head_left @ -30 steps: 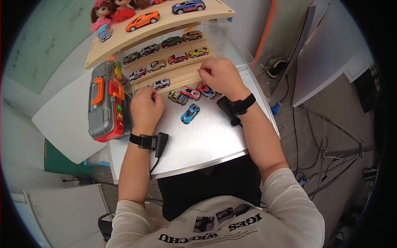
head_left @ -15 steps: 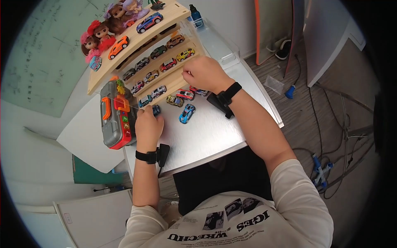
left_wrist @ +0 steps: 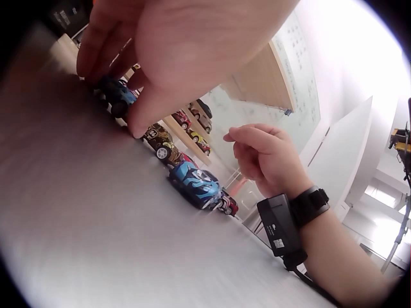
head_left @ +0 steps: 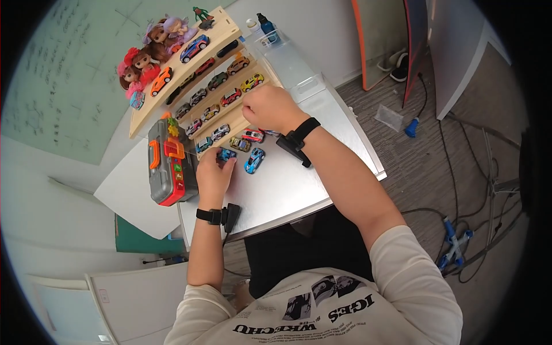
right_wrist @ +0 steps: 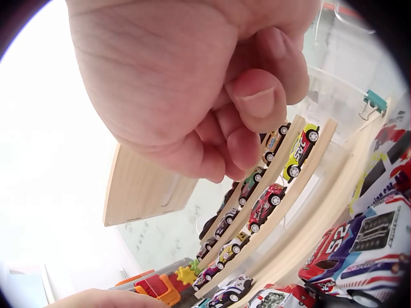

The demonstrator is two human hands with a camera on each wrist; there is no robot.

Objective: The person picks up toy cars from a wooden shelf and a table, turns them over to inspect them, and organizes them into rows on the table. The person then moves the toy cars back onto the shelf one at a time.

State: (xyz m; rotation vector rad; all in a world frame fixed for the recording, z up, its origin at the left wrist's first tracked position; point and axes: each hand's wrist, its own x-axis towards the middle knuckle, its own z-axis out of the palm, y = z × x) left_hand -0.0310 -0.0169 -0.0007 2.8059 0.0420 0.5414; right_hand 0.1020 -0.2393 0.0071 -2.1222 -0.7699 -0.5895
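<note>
My left hand (head_left: 213, 177) is low over the metal tabletop, thumb and fingers on either side of a dark blue toy car (head_left: 227, 154), pinching it. In the left wrist view this blue-and-black car (left_wrist: 115, 94) shows between the fingertips and thumb. Beside it are a gold-and-black toy car (head_left: 240, 144), a light blue one (head_left: 254, 161) and a red-and-white one (head_left: 253, 135). My right hand (head_left: 271, 109) hovers before the stepped wooden rack (right_wrist: 321, 160), its fingers loosely curled with nothing seen in them. Another red, white and blue car (right_wrist: 359, 256) lies below it.
Several toy cars line the rack's tiers, among them a yellow one (head_left: 252, 82). Its top board (head_left: 214, 50) bears dolls (head_left: 148, 68) and more cars. A grey-and-red toy toolbox (head_left: 167, 172) stands at the left. Clear plastic bins (head_left: 305, 86) are at the back right.
My left hand has moved the dark blue toy car out from the rack's left end toward the gold one. The head view has shifted; my right hand stays curled near the rack.
</note>
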